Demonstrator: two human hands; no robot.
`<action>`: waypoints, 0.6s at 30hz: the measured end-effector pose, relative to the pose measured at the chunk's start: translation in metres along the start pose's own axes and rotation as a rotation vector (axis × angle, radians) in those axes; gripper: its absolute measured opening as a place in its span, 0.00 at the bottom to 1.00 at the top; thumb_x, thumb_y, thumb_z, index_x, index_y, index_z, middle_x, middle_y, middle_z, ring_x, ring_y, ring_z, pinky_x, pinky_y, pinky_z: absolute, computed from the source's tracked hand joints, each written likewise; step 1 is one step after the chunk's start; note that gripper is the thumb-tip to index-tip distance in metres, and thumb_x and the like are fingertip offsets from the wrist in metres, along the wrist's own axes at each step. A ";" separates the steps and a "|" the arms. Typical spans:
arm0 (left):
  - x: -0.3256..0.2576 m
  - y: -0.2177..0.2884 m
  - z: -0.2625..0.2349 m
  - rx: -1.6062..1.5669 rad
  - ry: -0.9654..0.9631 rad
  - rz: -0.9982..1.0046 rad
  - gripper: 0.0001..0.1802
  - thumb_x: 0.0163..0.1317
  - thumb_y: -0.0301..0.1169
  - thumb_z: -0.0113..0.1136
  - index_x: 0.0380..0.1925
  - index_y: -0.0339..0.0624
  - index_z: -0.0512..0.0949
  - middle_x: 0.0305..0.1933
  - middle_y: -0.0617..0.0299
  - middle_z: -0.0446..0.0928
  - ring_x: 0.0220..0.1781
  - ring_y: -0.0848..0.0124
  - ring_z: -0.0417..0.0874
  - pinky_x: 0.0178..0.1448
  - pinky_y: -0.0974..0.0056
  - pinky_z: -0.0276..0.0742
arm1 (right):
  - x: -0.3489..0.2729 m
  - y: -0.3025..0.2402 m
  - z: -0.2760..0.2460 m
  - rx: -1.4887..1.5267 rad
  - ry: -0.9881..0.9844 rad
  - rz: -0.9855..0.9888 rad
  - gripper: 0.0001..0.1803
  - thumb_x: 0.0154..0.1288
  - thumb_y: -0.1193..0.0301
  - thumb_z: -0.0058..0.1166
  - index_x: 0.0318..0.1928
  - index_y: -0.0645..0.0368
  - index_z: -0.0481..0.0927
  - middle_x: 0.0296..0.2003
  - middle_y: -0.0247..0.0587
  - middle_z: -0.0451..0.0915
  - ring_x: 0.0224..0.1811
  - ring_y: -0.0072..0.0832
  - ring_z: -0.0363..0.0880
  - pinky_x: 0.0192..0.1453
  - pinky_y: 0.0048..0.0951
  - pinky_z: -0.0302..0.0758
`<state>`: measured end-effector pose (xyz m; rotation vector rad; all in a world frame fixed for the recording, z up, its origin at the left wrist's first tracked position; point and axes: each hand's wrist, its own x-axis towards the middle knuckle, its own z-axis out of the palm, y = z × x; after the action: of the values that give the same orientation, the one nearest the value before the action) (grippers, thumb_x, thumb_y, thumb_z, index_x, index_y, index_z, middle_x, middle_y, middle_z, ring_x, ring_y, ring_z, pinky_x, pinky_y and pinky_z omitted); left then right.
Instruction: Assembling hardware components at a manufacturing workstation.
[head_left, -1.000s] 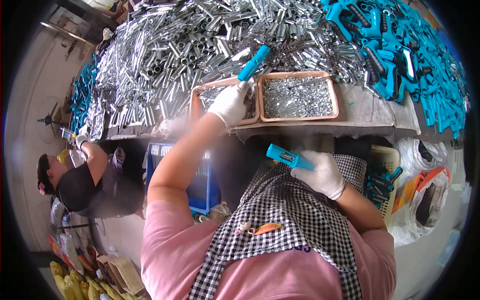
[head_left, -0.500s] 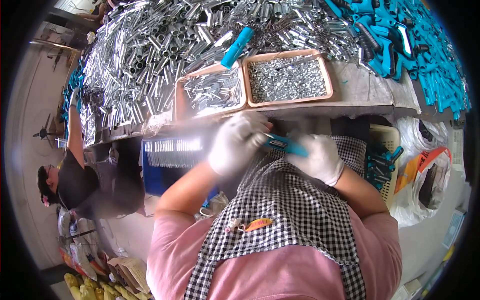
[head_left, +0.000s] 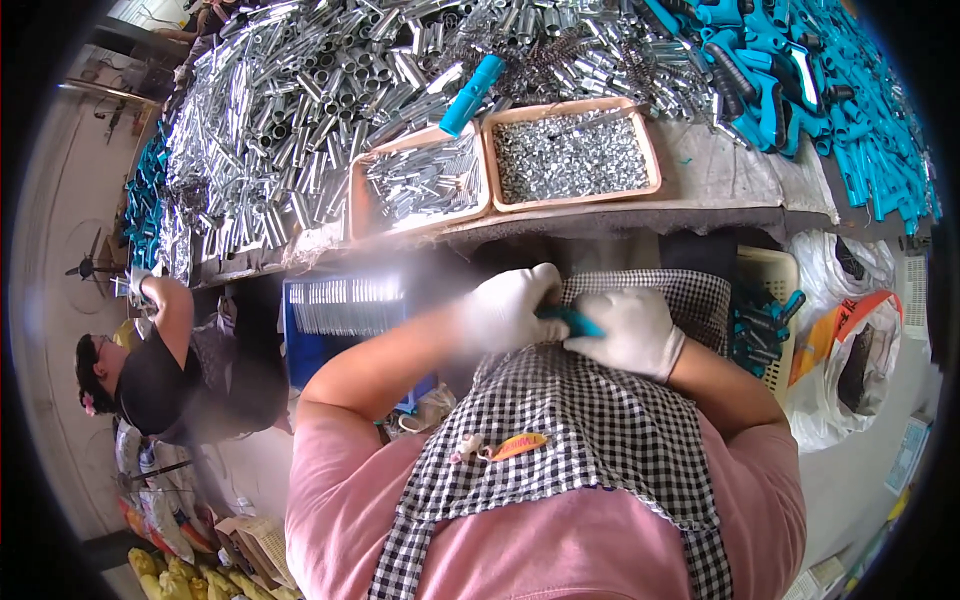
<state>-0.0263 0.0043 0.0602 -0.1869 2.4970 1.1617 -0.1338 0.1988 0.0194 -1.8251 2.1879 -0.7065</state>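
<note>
The gloved left hand (head_left: 508, 308) and right hand (head_left: 628, 330) meet over the checked apron (head_left: 590, 430), both apparently gripping a blue handle (head_left: 570, 320).

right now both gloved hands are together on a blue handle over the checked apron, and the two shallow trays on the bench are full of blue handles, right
Not quite. In the head view the left hand and right hand do meet on the blue handle over the checked apron, but the two shallow trays hold small silver metal parts, not blue handles.
</note>
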 end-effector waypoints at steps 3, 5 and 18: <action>0.001 -0.012 -0.003 -0.182 -0.087 -0.015 0.27 0.42 0.39 0.79 0.36 0.35 0.75 0.33 0.53 0.78 0.36 0.66 0.80 0.40 0.61 0.76 | -0.001 -0.002 0.002 -0.037 0.100 -0.134 0.25 0.50 0.47 0.65 0.43 0.49 0.81 0.23 0.35 0.77 0.22 0.31 0.79 0.26 0.33 0.76; -0.002 -0.008 0.000 -0.170 -0.075 -0.042 0.29 0.39 0.39 0.80 0.37 0.35 0.76 0.33 0.54 0.79 0.36 0.67 0.80 0.41 0.61 0.76 | -0.003 -0.001 -0.003 -0.044 0.097 -0.152 0.25 0.49 0.49 0.66 0.44 0.50 0.81 0.24 0.35 0.77 0.23 0.31 0.79 0.27 0.34 0.76; 0.024 0.014 -0.067 0.075 0.066 0.237 0.37 0.43 0.36 0.77 0.56 0.38 0.75 0.43 0.49 0.81 0.43 0.58 0.85 0.47 0.59 0.80 | -0.008 0.013 -0.037 0.298 0.107 0.089 0.31 0.53 0.63 0.68 0.57 0.62 0.74 0.26 0.51 0.81 0.26 0.47 0.82 0.29 0.43 0.77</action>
<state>-0.0714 -0.0365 0.1005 0.0952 2.6720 1.1641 -0.1594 0.2164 0.0438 -1.5654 2.0775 -1.0672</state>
